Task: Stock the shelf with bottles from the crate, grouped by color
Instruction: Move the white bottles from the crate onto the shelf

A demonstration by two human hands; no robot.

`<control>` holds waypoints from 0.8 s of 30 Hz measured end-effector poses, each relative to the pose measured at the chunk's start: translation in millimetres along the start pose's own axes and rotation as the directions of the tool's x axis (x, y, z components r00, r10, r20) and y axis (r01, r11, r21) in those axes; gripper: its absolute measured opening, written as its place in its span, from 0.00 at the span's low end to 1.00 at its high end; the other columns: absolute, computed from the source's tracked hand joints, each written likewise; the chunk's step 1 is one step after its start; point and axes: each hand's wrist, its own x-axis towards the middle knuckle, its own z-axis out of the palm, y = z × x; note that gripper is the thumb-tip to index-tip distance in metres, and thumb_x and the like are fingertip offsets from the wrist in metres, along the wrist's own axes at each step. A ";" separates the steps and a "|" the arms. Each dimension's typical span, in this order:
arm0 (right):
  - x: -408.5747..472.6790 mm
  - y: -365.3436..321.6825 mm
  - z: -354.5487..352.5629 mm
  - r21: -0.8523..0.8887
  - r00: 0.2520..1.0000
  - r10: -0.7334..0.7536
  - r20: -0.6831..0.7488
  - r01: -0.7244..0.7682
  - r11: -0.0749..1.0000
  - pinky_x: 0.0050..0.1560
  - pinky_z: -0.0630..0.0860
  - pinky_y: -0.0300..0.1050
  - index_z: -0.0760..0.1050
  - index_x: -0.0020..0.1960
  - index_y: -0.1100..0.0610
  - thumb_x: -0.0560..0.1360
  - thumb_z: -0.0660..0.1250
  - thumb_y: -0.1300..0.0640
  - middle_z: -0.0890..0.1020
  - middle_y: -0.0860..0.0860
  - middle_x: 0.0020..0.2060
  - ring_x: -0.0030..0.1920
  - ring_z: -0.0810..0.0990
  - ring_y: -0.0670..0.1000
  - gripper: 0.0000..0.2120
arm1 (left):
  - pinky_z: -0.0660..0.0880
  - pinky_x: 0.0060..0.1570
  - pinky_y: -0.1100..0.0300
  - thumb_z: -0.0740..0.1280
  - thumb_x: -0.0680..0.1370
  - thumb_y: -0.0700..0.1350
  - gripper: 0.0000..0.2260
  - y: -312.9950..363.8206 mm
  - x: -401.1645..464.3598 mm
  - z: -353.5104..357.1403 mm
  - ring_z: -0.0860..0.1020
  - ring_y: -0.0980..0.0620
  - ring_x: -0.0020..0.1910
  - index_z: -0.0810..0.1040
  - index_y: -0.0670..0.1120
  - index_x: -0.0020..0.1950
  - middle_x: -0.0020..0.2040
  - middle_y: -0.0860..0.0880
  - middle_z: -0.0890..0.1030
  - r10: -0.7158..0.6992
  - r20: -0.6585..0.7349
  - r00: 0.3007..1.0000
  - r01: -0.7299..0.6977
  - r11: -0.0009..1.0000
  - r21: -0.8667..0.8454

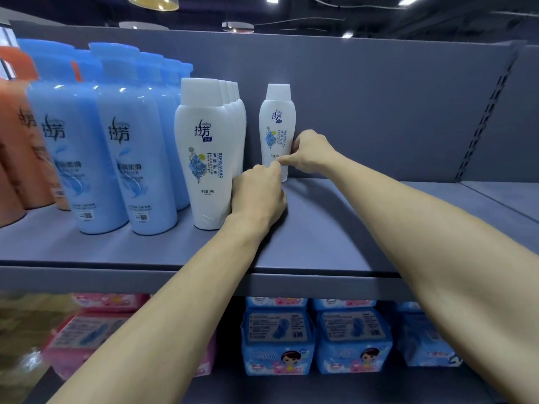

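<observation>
**White bottle at shelf rear, both hands on it**

White, upright and set well back, a lone bottle (pixel 277 126) stands on the grey shelf (pixel 335 228) close to the back panel (pixel 379 97). Its label faces forward. It stands apart from the white row (pixel 208 153), with a clear gap of bare shelf between them.

Right hand (pixel 310 151): fingers curl round the right side of the lone bottle at mid-height, thumb tip pressed to its lower front. The hand holds the bottle.

Left hand (pixel 258 193): knuckles up, fingers curled, fingertips touching the lower left edge of the lone bottle. Its outer side lies against the front bottle of the white row. How firmly it grips cannot be told; the fingertips are hidden behind the knuckles.

White row: several bottles one behind another, front one nearest the shelf edge, all upright.

Blue bottles (pixel 116 158): two rows left of the white row, upright, caps on, standing just beside one another.

Orange bottles (pixel 17 147): far left, partly cut by the frame edge, blurred.

Lower shelf: pink packs (pixel 96 328) to the left, blue packs (pixel 315 336) to the right, stacked.

Crate: not in view.
</observation>
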 end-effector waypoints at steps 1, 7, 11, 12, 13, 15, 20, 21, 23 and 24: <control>-4.3 0.9 -1.1 -0.025 1.000 0.002 -0.006 -0.003 1.000 0.34 0.70 0.43 0.76 0.43 0.58 0.68 0.77 0.43 0.79 0.51 0.40 0.39 0.76 0.52 0.20 | 0.64 0.37 0.54 0.60 0.77 0.42 0.11 0.6 -0.4 0.1 0.79 0.41 0.51 0.72 0.45 0.59 0.53 0.44 0.79 -0.001 0.006 1.000 0.001 1.000 -0.004; -39.4 0.7 -16.9 -0.236 0.999 -0.040 -0.029 0.032 0.971 0.49 0.78 0.54 0.71 0.57 0.58 0.72 0.73 0.41 0.77 0.54 0.51 0.49 0.77 0.56 0.25 | 0.64 0.35 0.54 0.61 0.76 0.41 0.06 0.3 -1.9 -1.5 0.78 0.41 0.48 0.63 0.48 0.46 0.48 0.44 0.79 0.050 0.005 0.999 -0.049 0.994 -0.101; -70.6 -2.9 -33.2 -0.277 0.996 -0.077 -0.041 0.062 0.959 0.49 0.77 0.54 0.70 0.58 0.58 0.74 0.72 0.42 0.77 0.55 0.52 0.50 0.76 0.57 0.24 | 0.63 0.35 0.53 0.61 0.76 0.40 0.07 5.0 -9.2 -13.3 0.77 0.40 0.47 0.63 0.47 0.46 0.48 0.44 0.78 0.109 -0.012 0.994 -0.110 0.986 -0.129; -79.3 -4.5 -38.0 -0.289 0.996 -0.084 -0.039 0.069 0.955 0.51 0.77 0.55 0.70 0.59 0.58 0.74 0.71 0.43 0.77 0.55 0.52 0.51 0.76 0.57 0.24 | 0.63 0.36 0.53 0.61 0.76 0.40 0.06 5.1 -12.5 -19.1 0.77 0.40 0.47 0.63 0.46 0.45 0.47 0.44 0.78 0.119 -0.011 0.993 -0.119 0.984 -0.134; -88.0 -6.4 -43.1 -0.297 0.995 -0.092 -0.039 0.077 0.952 0.52 0.77 0.55 0.70 0.60 0.58 0.74 0.71 0.43 0.77 0.55 0.53 0.51 0.76 0.57 0.24 | 0.62 0.35 0.53 0.61 0.76 0.40 0.06 4.8 -15.8 -26.0 0.76 0.40 0.45 0.63 0.45 0.45 0.46 0.44 0.77 0.125 -0.018 0.992 -0.127 0.983 -0.134; -106.2 -11.1 -53.4 -0.297 0.995 -0.091 -0.038 0.076 0.952 0.53 0.77 0.55 0.70 0.59 0.57 0.75 0.71 0.44 0.77 0.55 0.53 0.52 0.76 0.57 0.22 | 0.62 0.34 0.53 0.62 0.75 0.40 0.07 5.2 -24.9 -40.6 0.74 0.40 0.42 0.63 0.44 0.43 0.41 0.45 0.75 0.135 -0.021 0.991 -0.137 0.984 -0.115; -141.7 -21.4 -69.8 -0.294 0.995 -0.100 -0.030 0.087 0.952 0.53 0.78 0.56 0.69 0.59 0.57 0.75 0.70 0.44 0.77 0.54 0.52 0.50 0.77 0.57 0.21 | 0.62 0.33 0.54 0.62 0.74 0.42 0.07 14.2 -48.8 -71.2 0.70 0.42 0.37 0.63 0.45 0.43 0.37 0.48 0.69 0.147 -0.046 0.988 -0.150 0.986 -0.066; -148.1 -23.0 -71.1 -0.295 0.994 -0.106 -0.023 0.095 0.951 0.53 0.78 0.56 0.69 0.59 0.57 0.75 0.70 0.44 0.77 0.54 0.53 0.50 0.77 0.56 0.21 | 0.62 0.33 0.55 0.62 0.75 0.43 0.07 15.8 -53.1 -77.9 0.69 0.43 0.37 0.64 0.45 0.43 0.37 0.48 0.69 0.148 -0.050 0.988 -0.151 0.987 -0.053; -161.5 -26.0 -73.5 -0.300 0.993 -0.114 -0.003 0.108 0.948 0.53 0.78 0.56 0.69 0.59 0.57 0.75 0.71 0.44 0.77 0.54 0.53 0.50 0.77 0.56 0.22 | 0.62 0.33 0.55 0.62 0.75 0.44 0.06 17.8 -61.4 -90.2 0.69 0.44 0.36 0.65 0.45 0.44 0.37 0.48 0.70 0.153 -0.054 0.987 -0.155 0.988 -0.024; -168.4 -27.2 -74.7 -0.302 0.993 -0.114 0.007 0.111 0.947 0.53 0.78 0.56 0.69 0.60 0.57 0.75 0.71 0.44 0.77 0.54 0.53 0.50 0.77 0.56 0.22 | 0.61 0.32 0.55 0.62 0.76 0.44 0.06 18.2 -65.9 -95.7 0.69 0.44 0.36 0.65 0.45 0.44 0.37 0.48 0.70 0.157 -0.054 0.986 -0.158 0.987 -0.010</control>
